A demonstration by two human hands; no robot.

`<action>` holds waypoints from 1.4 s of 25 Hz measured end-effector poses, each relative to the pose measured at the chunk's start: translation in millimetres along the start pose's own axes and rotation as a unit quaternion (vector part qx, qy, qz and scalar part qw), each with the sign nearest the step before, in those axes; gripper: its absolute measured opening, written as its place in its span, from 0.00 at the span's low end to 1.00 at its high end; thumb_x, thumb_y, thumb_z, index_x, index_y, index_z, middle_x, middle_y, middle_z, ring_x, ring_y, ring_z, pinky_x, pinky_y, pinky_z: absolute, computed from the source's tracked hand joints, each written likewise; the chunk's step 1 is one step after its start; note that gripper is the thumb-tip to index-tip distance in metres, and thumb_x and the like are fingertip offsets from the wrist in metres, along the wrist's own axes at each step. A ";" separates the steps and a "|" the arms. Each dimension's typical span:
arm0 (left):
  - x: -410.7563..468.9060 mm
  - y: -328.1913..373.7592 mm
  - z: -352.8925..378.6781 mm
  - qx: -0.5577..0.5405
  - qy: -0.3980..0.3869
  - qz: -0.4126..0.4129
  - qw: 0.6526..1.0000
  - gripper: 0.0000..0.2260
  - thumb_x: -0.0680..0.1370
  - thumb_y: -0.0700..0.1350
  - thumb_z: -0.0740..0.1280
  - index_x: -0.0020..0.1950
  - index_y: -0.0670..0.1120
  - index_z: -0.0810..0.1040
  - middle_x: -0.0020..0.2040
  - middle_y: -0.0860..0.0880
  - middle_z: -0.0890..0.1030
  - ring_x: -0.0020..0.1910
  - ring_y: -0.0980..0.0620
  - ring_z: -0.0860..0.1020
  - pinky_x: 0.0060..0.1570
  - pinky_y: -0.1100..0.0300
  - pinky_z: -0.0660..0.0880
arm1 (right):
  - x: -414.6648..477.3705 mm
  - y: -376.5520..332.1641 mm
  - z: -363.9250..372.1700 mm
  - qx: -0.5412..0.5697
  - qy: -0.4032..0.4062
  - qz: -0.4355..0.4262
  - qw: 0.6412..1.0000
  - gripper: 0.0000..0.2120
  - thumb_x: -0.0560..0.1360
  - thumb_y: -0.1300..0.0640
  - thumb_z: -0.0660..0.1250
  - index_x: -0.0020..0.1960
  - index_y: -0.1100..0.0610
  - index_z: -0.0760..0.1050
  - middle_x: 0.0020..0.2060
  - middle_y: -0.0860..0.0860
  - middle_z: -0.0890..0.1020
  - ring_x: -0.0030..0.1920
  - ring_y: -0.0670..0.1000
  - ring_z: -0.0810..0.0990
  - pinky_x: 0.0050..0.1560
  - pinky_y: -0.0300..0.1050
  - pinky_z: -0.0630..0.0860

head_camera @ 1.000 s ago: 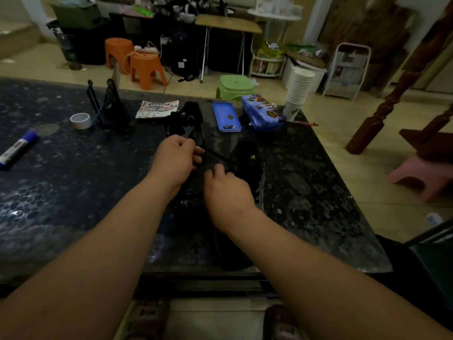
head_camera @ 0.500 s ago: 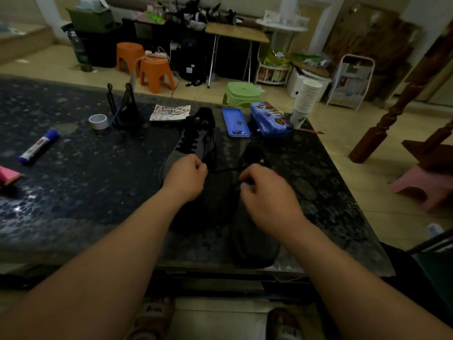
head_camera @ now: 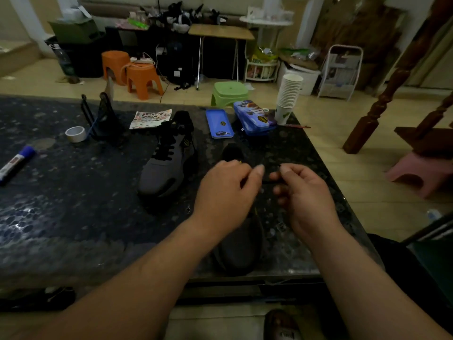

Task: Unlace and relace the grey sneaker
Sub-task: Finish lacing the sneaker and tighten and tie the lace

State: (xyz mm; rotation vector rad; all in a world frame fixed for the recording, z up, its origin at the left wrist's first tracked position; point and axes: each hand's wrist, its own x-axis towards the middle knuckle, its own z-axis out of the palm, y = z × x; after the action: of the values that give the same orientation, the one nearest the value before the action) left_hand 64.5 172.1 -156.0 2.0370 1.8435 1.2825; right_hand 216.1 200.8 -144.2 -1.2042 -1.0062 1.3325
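The grey sneaker [head_camera: 236, 251] lies on the worktop [head_camera: 73, 204] directly beneath the hands. Its long axis runs straight away from the person, toe at the near edge and collar at the far end. The left hand [head_camera: 225, 192] hangs over its eyelet rows, and the right hand [head_camera: 306, 195] is just off its right flank. Each grip is pinched on the black lace [head_camera: 267, 182], which spans the short gap between the thumbs. The eyelets therefore lie below and slightly left of that held span, nearer the left hand (they are hidden under it). Half a second earlier a longer stretch of lace ran between the hands and the left hand sat off the sneaker's left side, nearer the second sneaker [head_camera: 164, 173]. Now both hands sit further right and closer together.
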 end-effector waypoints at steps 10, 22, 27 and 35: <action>-21.7 36.2 23.2 -0.190 0.056 -0.175 0.964 0.09 0.83 0.53 0.66 0.55 0.52 0.84 0.49 0.55 0.77 0.48 0.62 0.78 0.47 0.74 0.70 | -29.9 14.9 -2.8 -0.312 -0.081 -0.127 0.938 0.13 0.83 0.52 0.64 0.44 0.53 0.83 0.35 0.48 0.84 0.36 0.46 0.82 0.35 0.44 0.76; -18.2 17.9 20.4 -0.274 -0.003 -0.124 0.954 0.06 0.82 0.45 0.69 0.50 0.50 0.86 0.46 0.55 0.86 0.50 0.56 0.83 0.55 0.59 0.77 | 2.8 29.9 10.9 -0.398 -0.136 -0.121 0.899 0.11 0.81 0.56 0.62 0.59 0.51 0.81 0.44 0.41 0.81 0.43 0.40 0.79 0.40 0.30 0.72; 15.0 -9.4 2.9 -0.394 0.086 -0.240 0.883 0.10 0.87 0.47 0.59 0.48 0.48 0.74 0.28 0.51 0.75 0.28 0.49 0.73 0.35 0.51 0.75 | 7.9 22.3 7.5 -0.181 -0.122 -0.012 0.976 0.14 0.78 0.59 0.67 0.62 0.49 0.75 0.54 0.50 0.83 0.42 0.46 0.80 0.37 0.43 0.76; 28.9 -40.1 5.4 -0.011 -0.050 -0.023 0.998 0.06 0.82 0.40 0.68 0.56 0.46 0.84 0.48 0.50 0.78 0.48 0.55 0.76 0.47 0.72 0.67 | 50.8 31.0 14.9 -0.209 -0.036 0.025 0.977 0.14 0.78 0.43 0.71 0.48 0.55 0.80 0.42 0.52 0.84 0.40 0.50 0.82 0.41 0.50 0.80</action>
State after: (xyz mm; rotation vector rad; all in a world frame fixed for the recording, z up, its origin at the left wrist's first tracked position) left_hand 34.4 209.7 -168.6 1.9961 1.8131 1.1634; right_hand 198.4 248.3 -178.7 -1.5089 -1.3640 1.2448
